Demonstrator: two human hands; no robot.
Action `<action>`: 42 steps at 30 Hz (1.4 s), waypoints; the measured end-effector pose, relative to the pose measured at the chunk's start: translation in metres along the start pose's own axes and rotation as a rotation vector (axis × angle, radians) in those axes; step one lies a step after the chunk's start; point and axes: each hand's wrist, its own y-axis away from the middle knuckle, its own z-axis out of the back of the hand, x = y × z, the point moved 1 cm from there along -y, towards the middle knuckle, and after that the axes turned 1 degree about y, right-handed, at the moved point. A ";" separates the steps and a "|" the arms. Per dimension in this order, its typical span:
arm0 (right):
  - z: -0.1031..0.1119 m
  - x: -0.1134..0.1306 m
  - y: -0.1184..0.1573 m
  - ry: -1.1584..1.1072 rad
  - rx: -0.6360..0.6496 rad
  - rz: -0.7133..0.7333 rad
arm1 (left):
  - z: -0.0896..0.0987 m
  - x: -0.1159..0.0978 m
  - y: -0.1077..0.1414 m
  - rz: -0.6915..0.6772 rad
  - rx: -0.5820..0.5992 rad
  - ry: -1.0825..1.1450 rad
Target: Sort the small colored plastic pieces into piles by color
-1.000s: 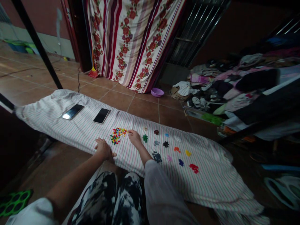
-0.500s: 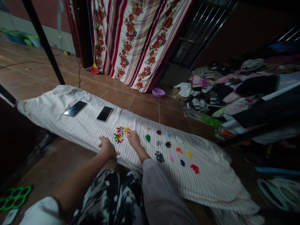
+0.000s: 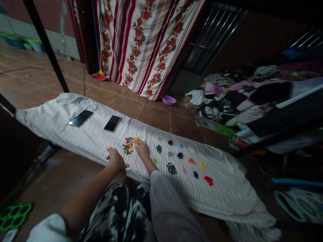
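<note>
A mixed pile of small colourful pieces (image 3: pixel 128 146), like beads, lies on a striped cloth (image 3: pixel 148 131). My right hand (image 3: pixel 143 150) is at the right side of this pile, its fingertips drawn together among the pieces. What is between them is too small to make out. Just left of the pile, my left hand (image 3: pixel 116 159) rests at the cloth's near edge with fingers apart, holding nothing. To the right lie small single-colour heaps, among them dark green (image 3: pixel 158 148), black (image 3: pixel 180 155), dark grey (image 3: pixel 171 168), orange (image 3: pixel 191 161), yellow (image 3: pixel 202 165) and red (image 3: pixel 208 180).
Two phones, a larger one (image 3: pixel 80 118) and a smaller one (image 3: pixel 112 123), lie on the cloth to the left. Behind it stand a purple basin (image 3: pixel 169 100) and a floral curtain (image 3: pixel 141 47). Clothes (image 3: pixel 237 94) are heaped at the right. A black pole (image 3: pixel 46 47) rises at the left.
My right hand has shifted slightly down and left beside the mixed pile, uncovering more of the light green heap. My left hand stays in place. The view has tilted a little.
</note>
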 end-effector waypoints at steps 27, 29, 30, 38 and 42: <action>0.022 -0.042 0.010 -0.597 -0.094 -0.086 | 0.004 -0.002 -0.002 0.015 0.017 -0.107; 0.025 -0.040 0.011 -0.580 -0.094 -0.079 | 0.005 -0.002 0.000 0.001 0.024 -0.121; 0.027 -0.039 0.011 -0.576 -0.097 -0.074 | 0.006 -0.002 0.001 -0.007 0.018 -0.114; 0.038 -0.040 0.014 -0.615 -0.050 -0.012 | 0.015 -0.004 0.007 -0.008 0.034 -0.098; 0.050 -0.051 0.014 -0.590 -0.112 0.002 | 0.019 -0.004 0.009 -0.007 0.068 -0.100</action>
